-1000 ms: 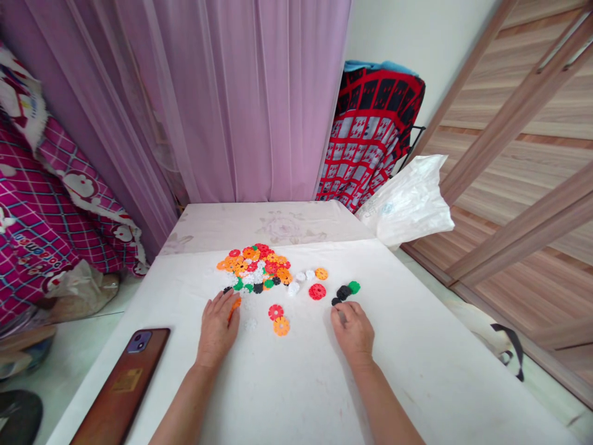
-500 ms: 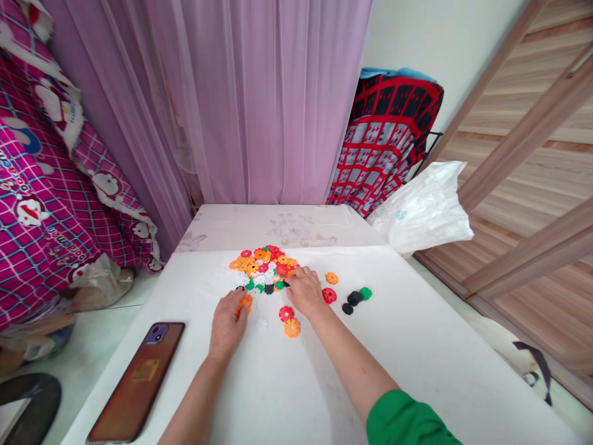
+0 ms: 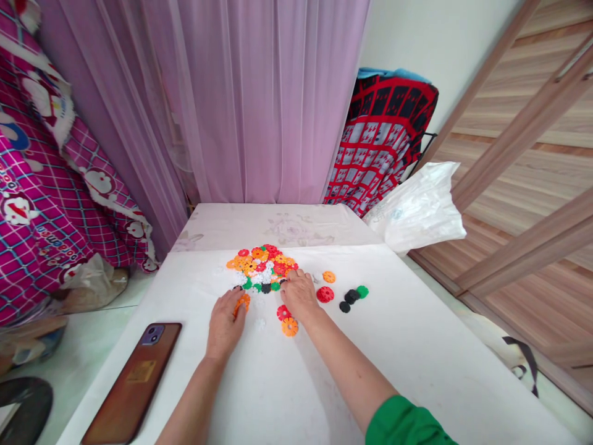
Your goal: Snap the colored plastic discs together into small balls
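Note:
My left hand [image 3: 226,320] rests on the white cloth at the near left of a pile of flower-shaped plastic discs [image 3: 262,262]. Its thumb and fingers are apart, around an orange disc [image 3: 243,303] partly under them. My right hand [image 3: 299,296] lies over the pile's right edge, fingers bent but apart. A black disc [image 3: 283,282] shows by its fingertips; anything under the palm is hidden. Just below this hand are a red disc [image 3: 283,313] and an orange notched disc [image 3: 290,327]. The pile mixes red, orange, white, green and black pieces.
Right of my right hand lie a larger red disc [image 3: 325,294], an orange disc [image 3: 328,277], several black discs [image 3: 352,296] and a green disc [image 3: 362,291]. A brown phone [image 3: 134,383] lies at the left. A white plastic bag [image 3: 414,207] stands beyond the table's right edge.
My right hand has shifted slightly left and toward me, uncovering a white disc and more of the red disc beside it. My left hand stays nearly still. The view has turned slightly.

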Demonstrator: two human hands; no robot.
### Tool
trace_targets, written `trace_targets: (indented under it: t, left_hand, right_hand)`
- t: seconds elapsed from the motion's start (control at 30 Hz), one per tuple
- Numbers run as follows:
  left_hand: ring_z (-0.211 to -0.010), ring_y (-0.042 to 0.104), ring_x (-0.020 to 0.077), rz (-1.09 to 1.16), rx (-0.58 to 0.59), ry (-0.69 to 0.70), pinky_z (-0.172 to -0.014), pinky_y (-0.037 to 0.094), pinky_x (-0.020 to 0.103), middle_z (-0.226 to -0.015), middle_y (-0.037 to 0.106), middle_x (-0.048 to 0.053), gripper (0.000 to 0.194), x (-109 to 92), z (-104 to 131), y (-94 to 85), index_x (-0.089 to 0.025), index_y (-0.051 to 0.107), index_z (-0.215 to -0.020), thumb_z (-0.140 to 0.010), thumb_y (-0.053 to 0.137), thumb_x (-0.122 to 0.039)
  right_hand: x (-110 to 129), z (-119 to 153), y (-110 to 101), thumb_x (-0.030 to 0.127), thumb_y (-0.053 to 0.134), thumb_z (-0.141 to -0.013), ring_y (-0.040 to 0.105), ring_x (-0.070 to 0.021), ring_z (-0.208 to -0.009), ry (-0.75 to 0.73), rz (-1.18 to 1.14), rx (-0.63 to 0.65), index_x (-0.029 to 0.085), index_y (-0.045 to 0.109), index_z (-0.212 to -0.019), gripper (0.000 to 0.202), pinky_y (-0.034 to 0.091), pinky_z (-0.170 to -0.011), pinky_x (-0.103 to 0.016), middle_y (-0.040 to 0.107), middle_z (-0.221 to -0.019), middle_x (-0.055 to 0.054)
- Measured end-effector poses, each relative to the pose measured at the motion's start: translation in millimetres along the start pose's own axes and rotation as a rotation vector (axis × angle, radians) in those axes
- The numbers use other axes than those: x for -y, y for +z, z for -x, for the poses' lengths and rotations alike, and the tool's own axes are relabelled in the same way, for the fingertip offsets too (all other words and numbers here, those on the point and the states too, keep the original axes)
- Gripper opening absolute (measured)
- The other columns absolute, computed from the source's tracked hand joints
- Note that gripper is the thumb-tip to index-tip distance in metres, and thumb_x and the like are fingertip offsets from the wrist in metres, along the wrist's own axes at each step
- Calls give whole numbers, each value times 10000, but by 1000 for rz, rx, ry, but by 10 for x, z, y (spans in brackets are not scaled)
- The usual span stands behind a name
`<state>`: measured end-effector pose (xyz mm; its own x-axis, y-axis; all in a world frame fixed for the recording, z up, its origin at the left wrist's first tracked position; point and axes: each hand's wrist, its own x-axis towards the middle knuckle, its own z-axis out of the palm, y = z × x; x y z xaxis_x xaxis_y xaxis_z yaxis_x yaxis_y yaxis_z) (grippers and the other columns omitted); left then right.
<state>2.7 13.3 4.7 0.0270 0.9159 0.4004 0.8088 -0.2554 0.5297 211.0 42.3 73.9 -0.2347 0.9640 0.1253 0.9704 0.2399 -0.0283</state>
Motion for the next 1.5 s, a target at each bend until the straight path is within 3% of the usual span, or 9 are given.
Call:
trace_targets:
  t: [0.5,0.73,1.07,1.3,1.5]
  left_hand:
    - [-1201,538,272,17,-1,-3,-1052,392,495,-1246,631,111,414,43,0,31,-173,653,-1136,-882,380,-354]
    - [-1188,545,268,15,-6,7,-1038,405,485,-1234,639,94,395,42,11,42,-189,656,-1131,-877,389,-334]
    - [-1207,531,266,41,-7,-12,-1046,399,484,-1248,631,94,390,44,6,48,-192,657,-1125,-878,396,-344]
    - [-1180,550,265,44,-21,4,-1026,420,490,-1223,645,89,388,35,5,33,-202,663,-1110,-873,391,-343]
    - [-1180,550,268,30,-16,-1,-1024,423,490,-1222,645,95,392,18,-4,25,-198,663,-1118,-864,398,-333]
  right_hand:
    - [-40,-131,-117,227,531,-829,425,-255,-1061,-8,8,178,216,726,-947,228,288,-863,-367,593,-1097,-112]
    - [-76,-178,-168,192,523,-827,427,-262,-1074,-22,44,185,190,724,-907,217,287,-854,-371,604,-1079,-121]
    - [-147,-182,-107,248,580,-786,428,-256,-1078,-58,8,177,170,680,-997,246,298,-871,-366,599,-1100,-113]
    - [-179,-171,-185,241,591,-776,443,-257,-1066,-101,33,216,171,706,-875,167,310,-866,-367,610,-1072,-114]
    - [-141,-189,-117,260,607,-758,459,-259,-1046,-98,-5,163,137,669,-980,261,327,-862,-367,614,-1060,-129]
